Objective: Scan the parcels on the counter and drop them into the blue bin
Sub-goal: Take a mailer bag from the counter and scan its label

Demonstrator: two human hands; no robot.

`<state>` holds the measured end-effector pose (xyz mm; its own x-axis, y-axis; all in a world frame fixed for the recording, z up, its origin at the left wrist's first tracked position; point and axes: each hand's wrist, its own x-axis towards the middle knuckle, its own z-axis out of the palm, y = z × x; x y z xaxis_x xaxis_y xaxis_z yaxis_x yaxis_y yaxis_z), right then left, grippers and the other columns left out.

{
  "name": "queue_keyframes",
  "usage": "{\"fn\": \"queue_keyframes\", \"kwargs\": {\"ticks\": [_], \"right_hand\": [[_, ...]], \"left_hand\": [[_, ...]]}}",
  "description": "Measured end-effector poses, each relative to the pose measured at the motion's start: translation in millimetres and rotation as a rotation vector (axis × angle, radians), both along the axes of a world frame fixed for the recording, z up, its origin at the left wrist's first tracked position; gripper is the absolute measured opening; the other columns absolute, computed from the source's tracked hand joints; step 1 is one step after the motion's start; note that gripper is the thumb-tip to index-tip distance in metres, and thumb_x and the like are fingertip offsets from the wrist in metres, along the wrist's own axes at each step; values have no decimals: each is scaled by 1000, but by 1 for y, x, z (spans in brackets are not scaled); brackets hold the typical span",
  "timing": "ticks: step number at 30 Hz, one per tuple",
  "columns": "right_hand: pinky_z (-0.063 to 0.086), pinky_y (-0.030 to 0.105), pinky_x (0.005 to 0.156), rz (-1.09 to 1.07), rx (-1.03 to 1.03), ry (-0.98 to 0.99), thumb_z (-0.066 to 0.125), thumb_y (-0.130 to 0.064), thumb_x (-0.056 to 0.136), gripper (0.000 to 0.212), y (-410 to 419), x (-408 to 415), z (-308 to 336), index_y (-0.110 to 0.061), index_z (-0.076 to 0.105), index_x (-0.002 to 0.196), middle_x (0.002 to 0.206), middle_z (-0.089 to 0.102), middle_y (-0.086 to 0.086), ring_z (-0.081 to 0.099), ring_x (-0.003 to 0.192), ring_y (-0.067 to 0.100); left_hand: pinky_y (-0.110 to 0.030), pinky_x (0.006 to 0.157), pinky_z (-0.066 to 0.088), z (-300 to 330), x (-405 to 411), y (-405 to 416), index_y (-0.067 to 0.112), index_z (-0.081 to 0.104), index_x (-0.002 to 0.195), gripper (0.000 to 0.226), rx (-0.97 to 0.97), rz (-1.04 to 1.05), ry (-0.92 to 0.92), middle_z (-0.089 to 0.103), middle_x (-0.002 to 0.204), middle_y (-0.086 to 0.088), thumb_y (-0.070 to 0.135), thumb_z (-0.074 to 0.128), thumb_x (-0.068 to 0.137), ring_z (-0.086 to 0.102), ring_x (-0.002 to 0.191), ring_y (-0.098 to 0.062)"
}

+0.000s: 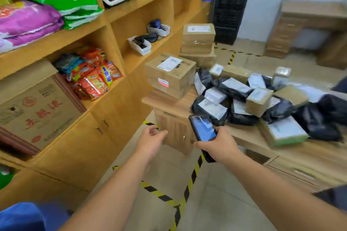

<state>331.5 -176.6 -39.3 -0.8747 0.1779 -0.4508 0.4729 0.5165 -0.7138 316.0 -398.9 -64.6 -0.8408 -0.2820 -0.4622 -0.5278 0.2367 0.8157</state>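
While my right hand (217, 146) is gripping the phone (203, 131), screen up for scanning, my left hand (152, 137), fingers spread and empty, is reaching toward parcels (242, 97) heaped on the worktop (247, 137); blue bin (24, 217) sits bottom-left.

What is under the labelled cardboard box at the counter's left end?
The labelled cardboard box rests on another flatter box, which sits on the counter. Anything beneath that is hidden.
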Motion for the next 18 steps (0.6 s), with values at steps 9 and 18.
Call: {"fn": "queue_keyframes", "kwargs": {"ticks": [9, 18], "right_hand": [[65, 49, 80, -337, -90, -36, 93, -34, 74, 70, 124, 11, -10, -25, 43, 121, 105, 65, 5, 71, 90, 25], [61, 48, 85, -560, 30, -71, 92, -44, 71, 76, 196, -29, -20, -20, 44, 125, 106, 62, 1, 65, 93, 21]], "left_hand": [[-49, 109, 51, -10, -63, 134, 28, 53, 144, 57, 44, -256, -45, 57, 137, 3, 40, 75, 93, 58, 121, -24], [-47, 108, 50, -29, -159, 224, 28, 50, 146, 60, 14, -519, -86, 56, 131, 5, 44, 73, 94, 59, 117, -23]]}}
